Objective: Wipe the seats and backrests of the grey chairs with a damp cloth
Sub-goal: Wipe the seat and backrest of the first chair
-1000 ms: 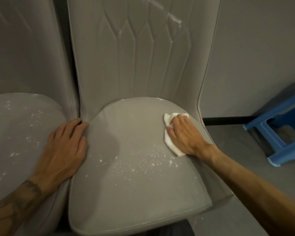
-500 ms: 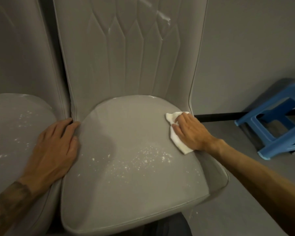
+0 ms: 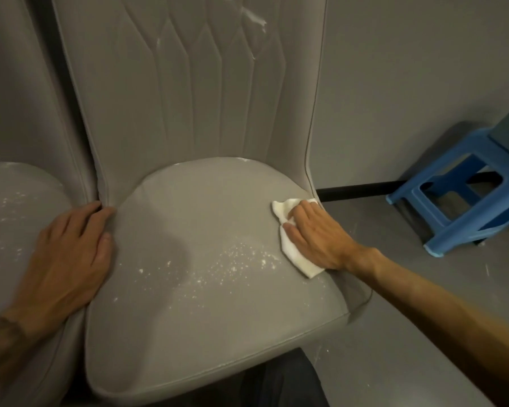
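Note:
A grey padded chair fills the head view; its seat (image 3: pixel 194 318) carries a scatter of white crumbs (image 3: pixel 232 264) in the middle, and its quilted backrest (image 3: pixel 206 92) has white streaks near the top right. My right hand (image 3: pixel 318 236) presses a white cloth (image 3: pixel 294 254) flat on the seat's right edge, fingers straight over it. Flat on the seat's left edge lies my left hand (image 3: pixel 68 259), where this chair meets a second grey chair (image 3: pixel 15 218), whose seat is also speckled white.
A blue plastic stool (image 3: pixel 465 195) stands on the grey floor at the right, by the wall. A black skirting strip (image 3: pixel 359 190) runs along the wall's foot behind the chair. My dark trouser leg (image 3: pixel 279 383) shows under the seat's front edge.
My right hand has slid the cloth outward to the seat's right edge. The left hand stays put. The camera has shifted a little.

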The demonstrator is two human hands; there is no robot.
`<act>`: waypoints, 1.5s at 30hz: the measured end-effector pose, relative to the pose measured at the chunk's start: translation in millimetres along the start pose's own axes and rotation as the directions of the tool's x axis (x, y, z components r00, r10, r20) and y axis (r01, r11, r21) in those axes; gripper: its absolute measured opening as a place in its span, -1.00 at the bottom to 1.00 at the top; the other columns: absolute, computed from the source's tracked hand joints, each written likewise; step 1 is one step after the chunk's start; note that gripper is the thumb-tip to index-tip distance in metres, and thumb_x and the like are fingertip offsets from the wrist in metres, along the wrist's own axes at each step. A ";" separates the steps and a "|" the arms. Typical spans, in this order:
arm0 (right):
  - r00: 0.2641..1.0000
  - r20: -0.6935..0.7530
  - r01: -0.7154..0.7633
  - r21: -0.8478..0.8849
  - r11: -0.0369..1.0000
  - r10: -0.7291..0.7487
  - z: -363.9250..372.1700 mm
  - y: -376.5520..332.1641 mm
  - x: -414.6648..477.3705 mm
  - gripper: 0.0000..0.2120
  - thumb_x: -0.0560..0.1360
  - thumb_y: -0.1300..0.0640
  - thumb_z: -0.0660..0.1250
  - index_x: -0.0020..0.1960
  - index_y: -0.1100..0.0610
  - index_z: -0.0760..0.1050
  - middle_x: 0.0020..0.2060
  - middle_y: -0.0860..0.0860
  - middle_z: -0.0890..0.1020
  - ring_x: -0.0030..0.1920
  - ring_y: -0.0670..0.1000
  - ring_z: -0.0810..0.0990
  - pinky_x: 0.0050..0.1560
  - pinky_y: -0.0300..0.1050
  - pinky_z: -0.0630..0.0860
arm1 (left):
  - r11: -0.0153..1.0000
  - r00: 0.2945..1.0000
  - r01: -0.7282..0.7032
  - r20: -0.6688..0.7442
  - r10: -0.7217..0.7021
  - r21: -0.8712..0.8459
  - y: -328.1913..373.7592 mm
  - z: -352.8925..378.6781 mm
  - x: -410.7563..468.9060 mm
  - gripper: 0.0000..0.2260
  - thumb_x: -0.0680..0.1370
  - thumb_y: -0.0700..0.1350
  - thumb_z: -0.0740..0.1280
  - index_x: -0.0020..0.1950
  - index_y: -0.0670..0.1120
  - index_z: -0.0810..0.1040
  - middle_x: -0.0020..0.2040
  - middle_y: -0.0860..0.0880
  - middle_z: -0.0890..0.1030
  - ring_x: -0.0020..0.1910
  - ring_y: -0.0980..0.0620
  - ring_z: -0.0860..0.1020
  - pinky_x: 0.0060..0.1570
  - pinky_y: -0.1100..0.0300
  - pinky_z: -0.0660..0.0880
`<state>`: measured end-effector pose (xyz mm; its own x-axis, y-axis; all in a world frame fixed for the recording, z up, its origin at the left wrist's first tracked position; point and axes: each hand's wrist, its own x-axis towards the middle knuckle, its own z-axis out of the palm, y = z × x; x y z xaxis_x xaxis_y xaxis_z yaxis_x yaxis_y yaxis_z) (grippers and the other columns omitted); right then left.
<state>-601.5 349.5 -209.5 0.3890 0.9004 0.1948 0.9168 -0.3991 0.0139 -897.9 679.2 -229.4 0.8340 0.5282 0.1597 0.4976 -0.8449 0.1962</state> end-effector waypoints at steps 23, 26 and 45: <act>0.975 0.003 -0.222 0.068 0.973 0.223 -16.1 -28.6 -47.5 -0.74 0.70 -0.04 0.00 0.00 0.09 0.35 -0.09 -0.02 0.41 -0.13 0.00 0.35 0.01 -0.05 0.40 | 0.999 0.999 -0.034 -0.014 0.034 0.036 2.4 -0.3 0.6 -0.45 0.66 0.03 -0.04 0.51 -0.24 0.41 0.47 -0.30 0.43 0.37 -0.39 0.44 0.36 -0.31 0.39; 0.954 0.006 -0.297 -0.057 0.953 0.298 -11.9 -49.1 -45.3 -0.64 0.70 -0.02 -0.16 0.02 0.10 0.36 -0.08 0.00 0.39 -0.11 0.02 0.30 0.04 0.00 0.37 | 1.000 0.998 -0.024 -0.065 0.025 0.018 4.8 -1.0 -0.5 -0.50 0.64 0.00 0.02 0.48 -0.19 0.43 0.46 -0.27 0.44 0.32 -0.36 0.45 0.32 -0.29 0.40; 0.954 -0.010 -0.299 0.024 0.954 0.300 -16.9 -63.8 -44.9 -0.75 0.70 0.00 0.00 0.00 0.11 0.36 -0.10 0.02 0.41 -0.14 0.03 0.33 -0.03 0.00 0.39 | 0.999 0.999 -0.036 -0.038 0.036 0.005 11.6 -18.9 -22.5 -0.48 0.68 0.07 0.02 0.43 -0.22 0.52 0.43 -0.25 0.51 0.36 -0.29 0.51 0.38 -0.20 0.40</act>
<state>-679.0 331.6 -202.6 0.6449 0.7377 0.1998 0.7603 -0.6460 -0.0687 -915.4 659.2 -212.4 0.8417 0.5002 0.2034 0.4685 -0.8638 0.1854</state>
